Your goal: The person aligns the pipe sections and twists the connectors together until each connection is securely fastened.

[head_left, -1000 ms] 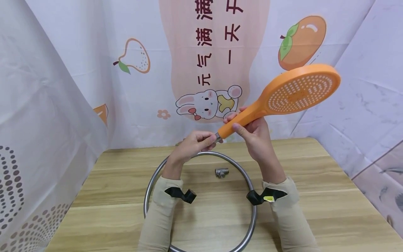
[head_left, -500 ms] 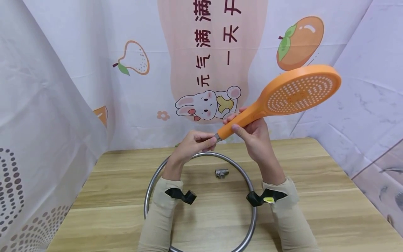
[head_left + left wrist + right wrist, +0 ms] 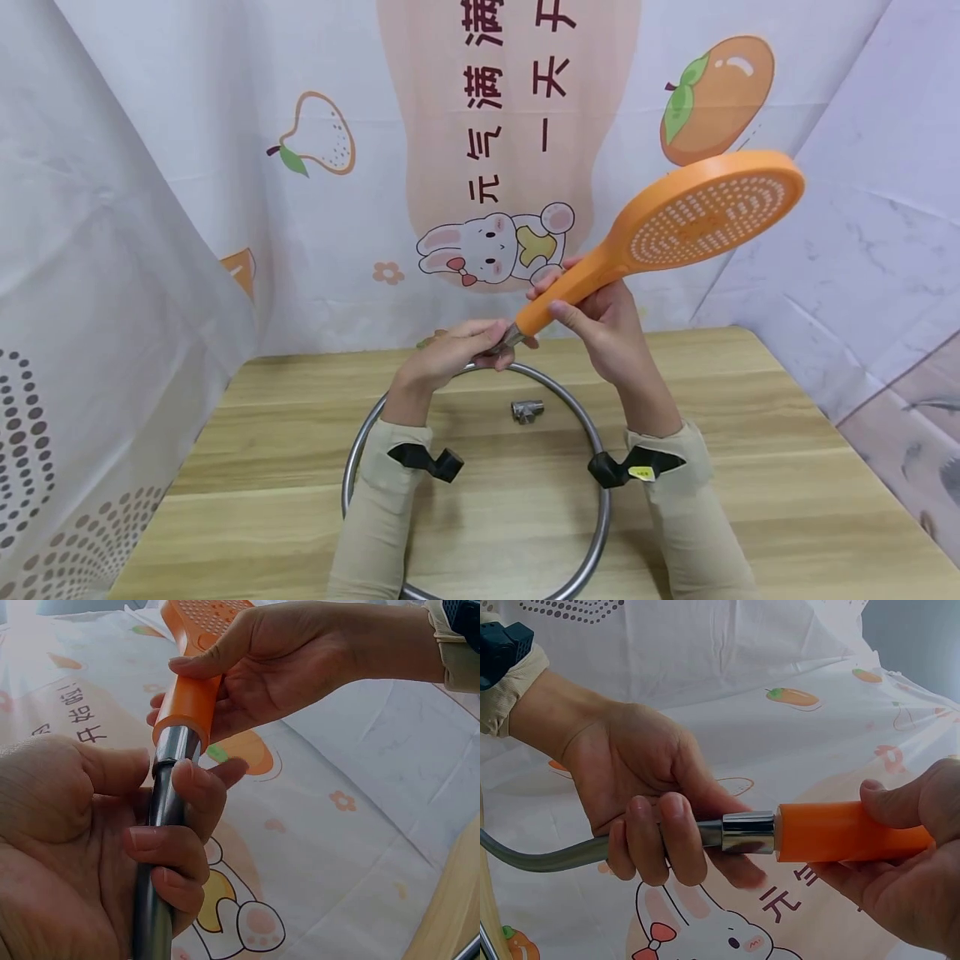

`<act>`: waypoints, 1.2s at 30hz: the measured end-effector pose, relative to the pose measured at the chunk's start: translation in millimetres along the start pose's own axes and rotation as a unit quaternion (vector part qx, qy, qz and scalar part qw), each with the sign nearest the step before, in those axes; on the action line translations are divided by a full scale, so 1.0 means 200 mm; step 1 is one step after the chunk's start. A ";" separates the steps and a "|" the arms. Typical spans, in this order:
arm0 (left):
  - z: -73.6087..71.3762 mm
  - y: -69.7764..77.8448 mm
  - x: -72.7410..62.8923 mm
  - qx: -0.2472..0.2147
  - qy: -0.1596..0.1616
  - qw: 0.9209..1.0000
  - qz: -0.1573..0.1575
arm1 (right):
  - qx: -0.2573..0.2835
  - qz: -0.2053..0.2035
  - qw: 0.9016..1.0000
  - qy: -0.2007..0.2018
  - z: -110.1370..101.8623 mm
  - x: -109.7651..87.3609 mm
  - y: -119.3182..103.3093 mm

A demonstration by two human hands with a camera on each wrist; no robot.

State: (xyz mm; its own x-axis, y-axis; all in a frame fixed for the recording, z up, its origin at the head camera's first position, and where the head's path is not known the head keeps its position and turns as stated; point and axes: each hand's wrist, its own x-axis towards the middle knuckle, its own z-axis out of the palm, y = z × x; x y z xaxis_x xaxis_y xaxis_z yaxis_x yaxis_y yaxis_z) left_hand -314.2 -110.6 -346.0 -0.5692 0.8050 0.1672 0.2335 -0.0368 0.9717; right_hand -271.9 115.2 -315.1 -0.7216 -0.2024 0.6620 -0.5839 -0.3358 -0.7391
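An orange shower head (image 3: 716,210), its nozzle plate dotted with light holes, is held up over the table's back edge. My right hand (image 3: 617,337) grips its handle, thumb along the near side. A grey metal shower hose (image 3: 566,859) runs to the handle's lower end, where a shiny nut (image 3: 748,832) meets the orange rim. My left hand (image 3: 450,354) has its fingers curled round the hose just below that nut, as the left wrist view shows; the thumb lies beside the joint. From there the hose (image 3: 604,521) drops to the table in a wide loop.
Inside the hose loop lies a small metal T-shaped fitting (image 3: 527,411). The wooden table (image 3: 780,483) ends at a printed cloth backdrop (image 3: 337,250), with more cloth along both sides.
My left hand has slid a little left and down the hose, baring more of the metal joint below the handle. The shower head has shifted slightly left; my right hand keeps its grip.
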 end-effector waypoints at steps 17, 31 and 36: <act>-0.01 0.00 0.01 0.019 0.032 0.999 0.019 | -0.001 -0.040 0.999 -0.005 0.02 0.01 0.00; -0.01 0.02 0.01 0.009 0.074 0.997 0.030 | -0.016 -0.007 0.998 0.054 0.04 0.01 0.00; 0.00 0.02 0.00 0.023 0.080 0.996 0.027 | -0.012 0.000 0.998 0.062 0.04 0.01 0.00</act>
State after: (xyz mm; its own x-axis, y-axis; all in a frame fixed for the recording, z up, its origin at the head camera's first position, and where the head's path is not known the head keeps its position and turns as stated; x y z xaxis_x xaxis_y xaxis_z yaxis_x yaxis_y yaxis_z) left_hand -314.1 -110.7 -341.3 -0.6728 0.6973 0.2473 0.3004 -0.0481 0.9526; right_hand -270.2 107.6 -313.4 -0.7618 -0.0871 0.6420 -0.5907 -0.3138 -0.7434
